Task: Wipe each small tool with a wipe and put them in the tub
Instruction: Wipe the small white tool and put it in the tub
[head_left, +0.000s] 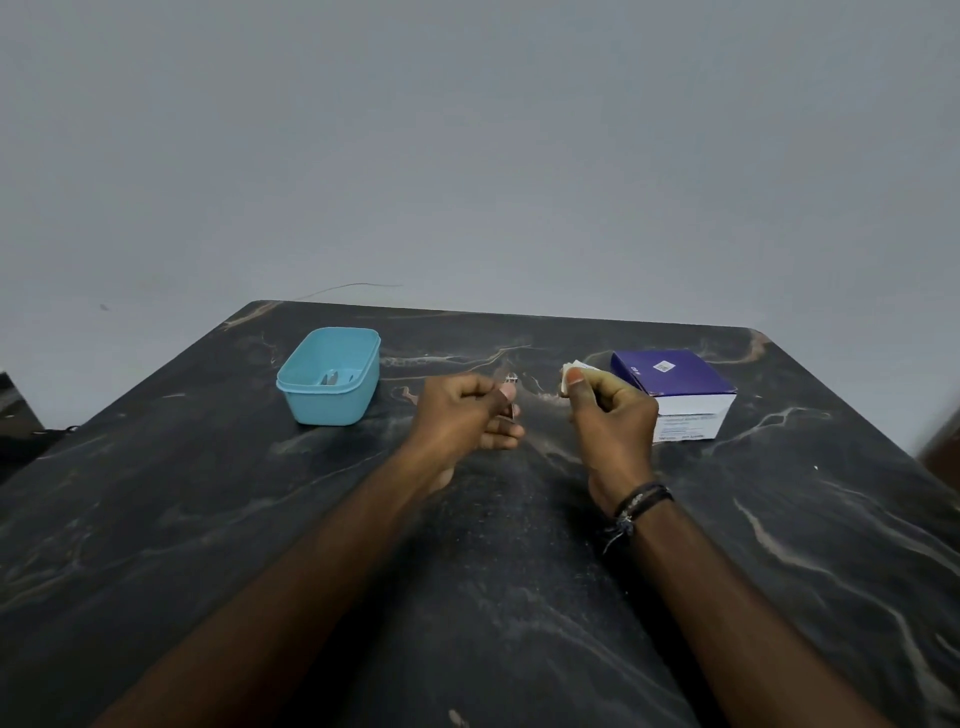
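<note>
At least one metal tool already lies in the blue tub (328, 375), upper left of centre. The left hand (464, 415) pinches a small metal tool (510, 397) mid-frame; the right hand (610, 415) grips a folded wipe (571, 375). No other tools show on the tabletop (208, 519), so this may be the last.

Dim, flat, bluish-grey light with no clear source; shadows are faint and soft. The wide lens bows the table (156, 519) edges outward toward 3 and 9 o'clock. Overall soft focus, with motion smear at the 3 o'clock edge.
</note>
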